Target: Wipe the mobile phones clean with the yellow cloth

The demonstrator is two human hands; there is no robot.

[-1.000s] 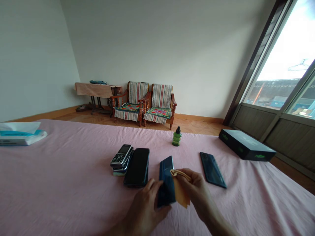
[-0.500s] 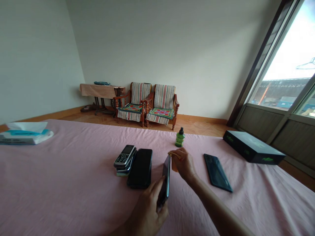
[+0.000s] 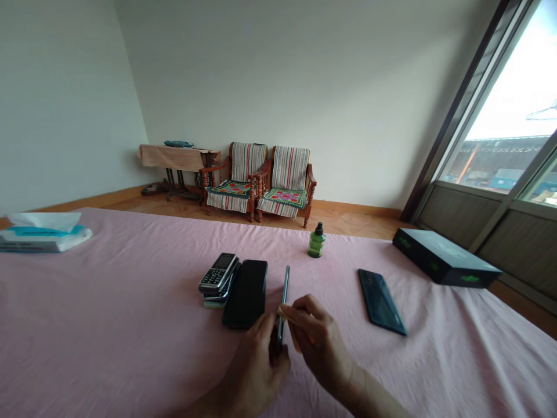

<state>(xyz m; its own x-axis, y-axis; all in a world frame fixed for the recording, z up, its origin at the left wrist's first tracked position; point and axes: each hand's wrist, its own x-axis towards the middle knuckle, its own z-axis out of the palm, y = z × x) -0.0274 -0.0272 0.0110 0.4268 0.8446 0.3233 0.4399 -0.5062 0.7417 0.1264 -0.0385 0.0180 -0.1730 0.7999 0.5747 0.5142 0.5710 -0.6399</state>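
Phone (image 3: 285, 284) stood edge-up in left hand (image 3: 257, 360), which gripped its near end, well short of pink surface's (image 3: 130, 325) far edge. Right hand (image 3: 321, 337) pinched cloth (image 3: 296, 341) against phone's upturned edge. Phone likely light, stiff, slick, breakable if dropped; best held across both faces, near end. Cloth probably soft, pinchable anywhere.

The right hand (image 3: 319, 337) has slid back from the far end of the held phone (image 3: 285, 288). Now the yellow cloth (image 3: 296, 341) in its fingers is at the phone's thin side, right beside the fingertips of the left hand (image 3: 255, 357). Past those fingers I see a skinny edge, where a wide blue back showed before.
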